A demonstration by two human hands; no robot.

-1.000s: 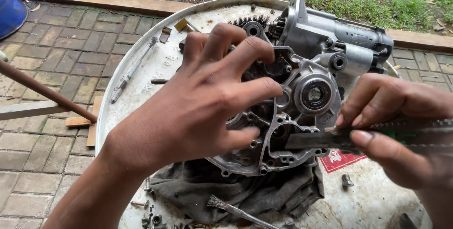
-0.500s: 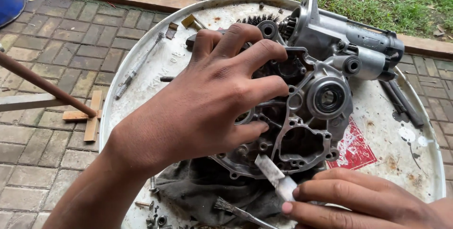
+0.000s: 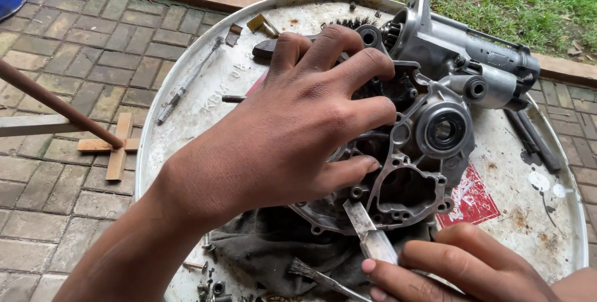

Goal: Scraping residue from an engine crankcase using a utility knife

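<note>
A grey metal engine crankcase (image 3: 429, 153) lies on a round white metal tray (image 3: 205, 103), resting partly on a dark rag (image 3: 273, 246). My left hand (image 3: 292, 128) lies spread over the left half of the case, fingers pressing on its rim and inner cavity. My right hand (image 3: 454, 271) at the bottom edge grips a flat metal blade (image 3: 367, 227), whose tip touches the lower mating edge of the case. A round bearing seat with a black seal (image 3: 443, 131) shows on the case's right side.
A long thin rod (image 3: 186, 81) and a bolt (image 3: 233, 98) lie on the tray's left. A small wire brush (image 3: 311, 274) and loose screws (image 3: 211, 286) sit near the rag. Black tools (image 3: 535, 137) lie at right. A brown pole (image 3: 56, 106) and wooden slats (image 3: 115, 146) rest on brick paving.
My right hand with the blade dropped from the case's right side to its lower edge. My left hand stayed pressed on the case.
</note>
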